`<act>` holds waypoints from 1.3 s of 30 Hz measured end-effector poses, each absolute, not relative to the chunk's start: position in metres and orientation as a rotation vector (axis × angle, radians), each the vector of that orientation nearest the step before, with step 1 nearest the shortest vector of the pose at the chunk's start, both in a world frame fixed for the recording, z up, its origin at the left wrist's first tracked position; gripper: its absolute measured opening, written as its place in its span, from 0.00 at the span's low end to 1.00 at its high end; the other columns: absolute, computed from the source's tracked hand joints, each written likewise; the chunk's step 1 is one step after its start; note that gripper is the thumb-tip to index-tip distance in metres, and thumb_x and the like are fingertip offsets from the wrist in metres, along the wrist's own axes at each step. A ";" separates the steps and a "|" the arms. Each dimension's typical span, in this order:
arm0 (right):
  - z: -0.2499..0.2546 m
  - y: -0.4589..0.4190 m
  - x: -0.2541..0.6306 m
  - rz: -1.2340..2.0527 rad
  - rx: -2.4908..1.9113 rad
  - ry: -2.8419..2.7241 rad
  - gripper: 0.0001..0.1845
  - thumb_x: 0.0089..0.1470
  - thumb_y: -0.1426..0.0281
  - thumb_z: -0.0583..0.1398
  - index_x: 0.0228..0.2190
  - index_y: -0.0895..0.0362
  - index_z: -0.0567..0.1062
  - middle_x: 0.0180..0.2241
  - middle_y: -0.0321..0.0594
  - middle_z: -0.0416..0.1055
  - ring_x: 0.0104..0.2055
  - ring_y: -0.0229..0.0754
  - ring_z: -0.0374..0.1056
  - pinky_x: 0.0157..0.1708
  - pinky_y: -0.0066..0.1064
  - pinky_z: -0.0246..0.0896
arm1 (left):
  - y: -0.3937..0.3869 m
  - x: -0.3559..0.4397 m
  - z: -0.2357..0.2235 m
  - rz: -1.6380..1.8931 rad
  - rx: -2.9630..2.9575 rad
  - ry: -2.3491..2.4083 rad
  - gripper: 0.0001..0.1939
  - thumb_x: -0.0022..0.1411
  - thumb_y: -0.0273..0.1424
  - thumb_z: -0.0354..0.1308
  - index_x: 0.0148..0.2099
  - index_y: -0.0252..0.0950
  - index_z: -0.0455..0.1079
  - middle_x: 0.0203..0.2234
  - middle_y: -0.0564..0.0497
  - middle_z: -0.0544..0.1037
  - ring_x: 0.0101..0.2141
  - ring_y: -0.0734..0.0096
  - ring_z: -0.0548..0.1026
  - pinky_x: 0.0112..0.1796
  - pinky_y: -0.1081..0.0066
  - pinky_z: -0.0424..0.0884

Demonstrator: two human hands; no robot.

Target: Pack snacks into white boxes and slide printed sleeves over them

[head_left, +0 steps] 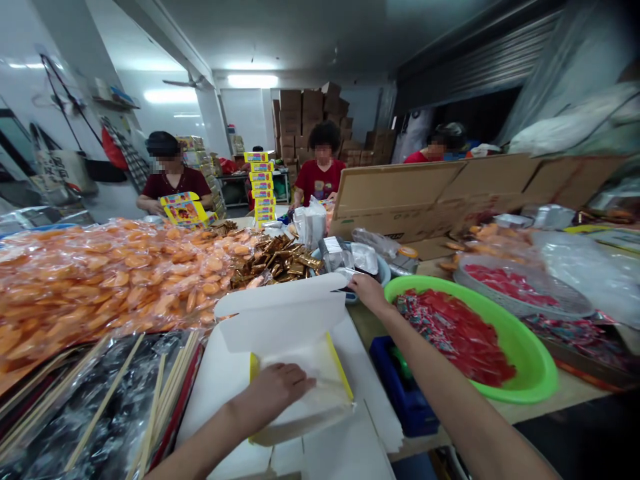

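White box (320,353): L hand (273,393) flat, fingers open; R hand (369,292) fingers pinch lid (280,310).

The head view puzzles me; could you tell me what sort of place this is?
Probably a snack-packing workshop: bulk bags of orange snacks, a green basin of red packets, stacked cartons.

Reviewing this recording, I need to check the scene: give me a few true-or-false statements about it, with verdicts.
The left hand rests inside the open box: true.
The right hand grips the green basin: false; it is beside the raised box lid, apart from the green basin.
The basin holds red packets: true.
The orange packets lie in the basin: false; they are heaped in clear plastic left of the box.
A co-worker across the table holds a yellow box: true.
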State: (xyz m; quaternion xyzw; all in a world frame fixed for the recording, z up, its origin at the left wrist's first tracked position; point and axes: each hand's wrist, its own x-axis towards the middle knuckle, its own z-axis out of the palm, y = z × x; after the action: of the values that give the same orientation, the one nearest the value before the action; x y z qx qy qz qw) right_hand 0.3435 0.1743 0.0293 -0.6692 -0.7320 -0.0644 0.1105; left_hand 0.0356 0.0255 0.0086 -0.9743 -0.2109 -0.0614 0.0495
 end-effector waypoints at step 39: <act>0.060 0.135 0.365 -0.339 -1.713 -1.274 0.16 0.59 0.64 0.46 0.39 0.61 0.67 0.32 0.46 0.69 0.31 0.45 0.63 0.30 0.32 0.52 | 0.012 0.017 0.045 -1.034 -2.735 -1.189 0.23 0.61 0.40 0.53 0.57 0.41 0.60 0.56 0.45 0.66 0.58 0.61 0.60 0.59 0.53 0.49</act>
State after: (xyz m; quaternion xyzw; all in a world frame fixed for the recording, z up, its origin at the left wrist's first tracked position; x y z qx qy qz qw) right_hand 0.3651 0.1351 0.0598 -0.6991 -0.5202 -0.1382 0.4708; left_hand 0.0170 0.0117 0.0446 -0.8664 -0.3766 -0.3277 -0.0073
